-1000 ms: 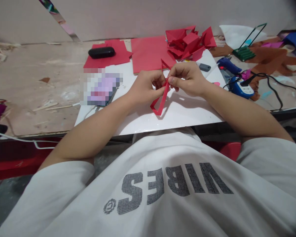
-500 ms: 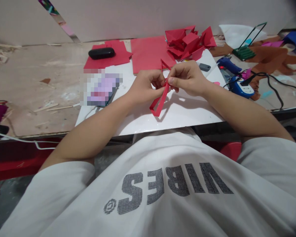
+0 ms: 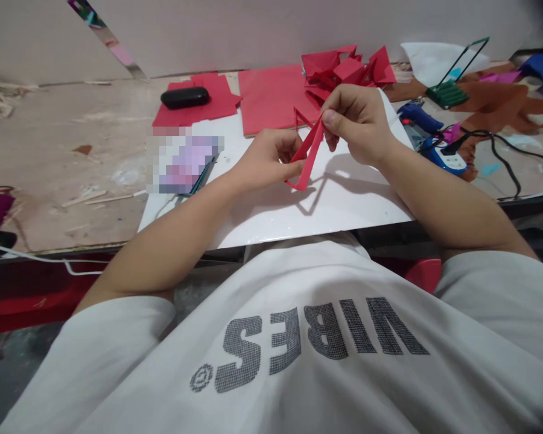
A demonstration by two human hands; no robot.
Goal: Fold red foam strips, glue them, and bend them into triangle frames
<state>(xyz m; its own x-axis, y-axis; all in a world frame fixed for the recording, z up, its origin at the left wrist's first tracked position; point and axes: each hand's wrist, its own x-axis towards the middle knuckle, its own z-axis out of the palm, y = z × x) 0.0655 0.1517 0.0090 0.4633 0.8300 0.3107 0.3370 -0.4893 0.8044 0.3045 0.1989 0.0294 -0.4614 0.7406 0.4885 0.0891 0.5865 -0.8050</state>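
A folded red paper strip (image 3: pixel 311 158), bent into a narrow loop, hangs over the white board (image 3: pixel 271 217). Its upper end is pinched between the thumb and fingers of my right hand (image 3: pixel 355 123). Lower down, my left hand (image 3: pixel 271 155) has its fingers closed around the strip's left side; part of the paper is hidden behind them. Just behind the hands lies a large red paper sheet (image 3: pixel 271 96). Crumpled, folded red paper pieces (image 3: pixel 348 72) are heaped behind my right hand.
A black case (image 3: pixel 185 97) rests on red paper at the back left. Beside my left forearm lies a phone (image 3: pixel 187 166), its screen blurred. On the right are a blue glue gun (image 3: pixel 420 119), a blue power socket (image 3: pixel 446 158) with black cables, and a green wire-handled object (image 3: pixel 447 94).
My right hand has moved up and to the right, drawing the strip's upper end with it. The loop's lower end has risen. My left hand has hardly moved.
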